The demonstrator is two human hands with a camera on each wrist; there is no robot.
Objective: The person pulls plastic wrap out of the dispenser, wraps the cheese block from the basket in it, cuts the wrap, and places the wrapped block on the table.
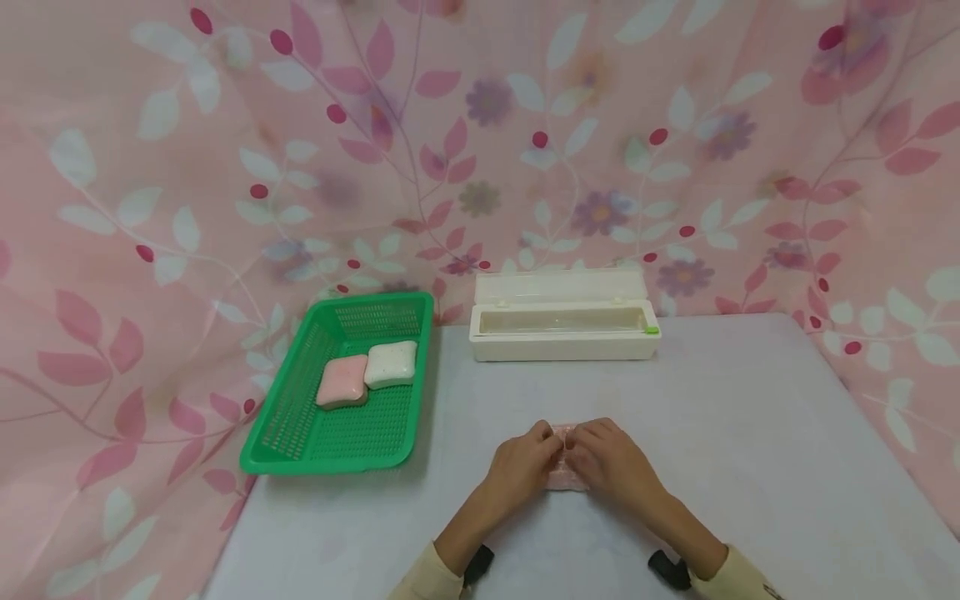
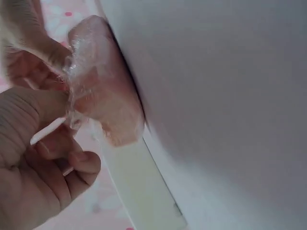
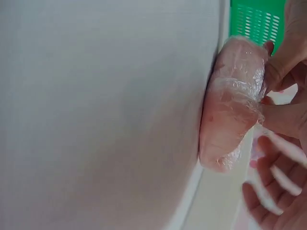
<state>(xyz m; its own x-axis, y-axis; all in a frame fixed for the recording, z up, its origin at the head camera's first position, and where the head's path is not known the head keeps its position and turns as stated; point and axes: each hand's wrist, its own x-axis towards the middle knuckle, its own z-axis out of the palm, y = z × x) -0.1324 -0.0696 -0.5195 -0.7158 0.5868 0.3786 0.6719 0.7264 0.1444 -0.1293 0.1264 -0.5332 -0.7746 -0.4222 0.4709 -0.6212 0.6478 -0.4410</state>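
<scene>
A pink soap bar (image 1: 566,481) lies on the white-covered table in front of me, wrapped in crinkled clear plastic film (image 3: 240,91). My left hand (image 1: 521,467) pinches the film at the top of the bar between thumb and index finger. From the other side my right hand (image 1: 618,467) pinches the same gathered film, its thumb close to the left fingertips. In the right wrist view, the right hand's other fingers (image 3: 268,191) spread loosely beside the bar. Both hands partly hide the soap in the head view.
At the left, a green plastic basket (image 1: 337,461) holds a pink soap bar (image 1: 343,380) and a white one (image 1: 392,363). A long white film dispenser box (image 1: 562,348) stands at the back, lid up, with a green slider (image 1: 651,330). Floral cloth hangs behind.
</scene>
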